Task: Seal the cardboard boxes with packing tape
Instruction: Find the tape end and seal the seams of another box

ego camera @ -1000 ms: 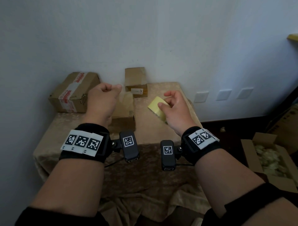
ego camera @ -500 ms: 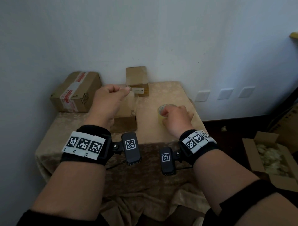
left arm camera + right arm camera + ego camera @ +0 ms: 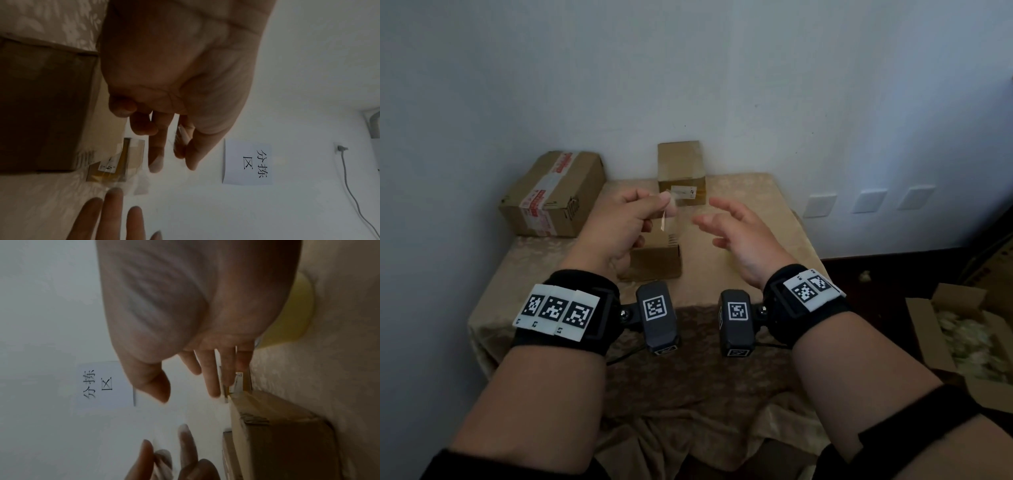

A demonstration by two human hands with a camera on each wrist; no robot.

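My left hand [image 3: 654, 209] pinches a short strip of clear packing tape [image 3: 665, 219] between thumb and forefinger, held above a small brown cardboard box [image 3: 657, 257] at the table's middle. The left wrist view shows the tape strip [image 3: 183, 138] pinched in the left hand [image 3: 174, 146]. My right hand [image 3: 719, 219] hovers open just right of the strip, fingers spread and holding nothing. In the right wrist view the yellowish tape roll [image 3: 292, 313] lies on the cloth beneath the right hand [image 3: 205, 378], beside the small box [image 3: 277, 434]. The roll is hidden in the head view.
A second small box [image 3: 681, 168] stands at the back against the wall. A larger box [image 3: 554, 195] with red-and-white tape sits at the back left. The table [image 3: 763, 205] wears a beige cloth. An open carton of filler [image 3: 962, 342] sits on the floor at right.
My right hand put the tape roll down on the cloth, let go and rose open toward the left hand. The left hand kept its pinch on the strip and shifted slightly right.
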